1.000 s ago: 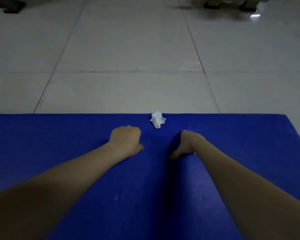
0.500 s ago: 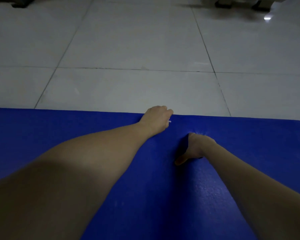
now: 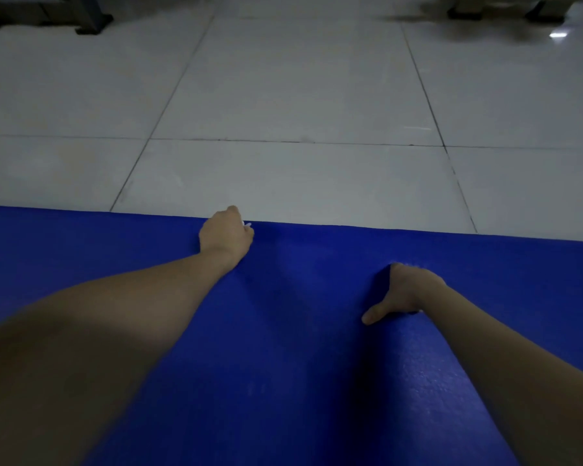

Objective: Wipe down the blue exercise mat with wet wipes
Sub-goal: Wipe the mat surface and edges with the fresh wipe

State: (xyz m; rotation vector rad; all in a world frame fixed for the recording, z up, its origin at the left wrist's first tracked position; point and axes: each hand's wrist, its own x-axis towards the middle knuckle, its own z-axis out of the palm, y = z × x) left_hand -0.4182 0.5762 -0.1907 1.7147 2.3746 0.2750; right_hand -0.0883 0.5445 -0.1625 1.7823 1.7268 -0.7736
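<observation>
Lying across the near half of the view, the mat [image 3: 300, 348] is blue and flat, its far edge running left to right. At that far edge sits the wipe [image 3: 248, 225], only a white sliver showing from under my left hand [image 3: 225, 233]. That hand is closed over it, knuckles up and fingers curled down, my arm stretched long from the near left. My right hand [image 3: 405, 292] is planted on the mat nearer to me and well to the right, thumb stuck out leftward. Its fingers hide behind the knuckles, so I cannot tell whether they lie flat or curl. Beyond the mat spreads pale tiled floor [image 3: 283, 95], with dark furniture feet [image 3: 88, 23] at the far left.
</observation>
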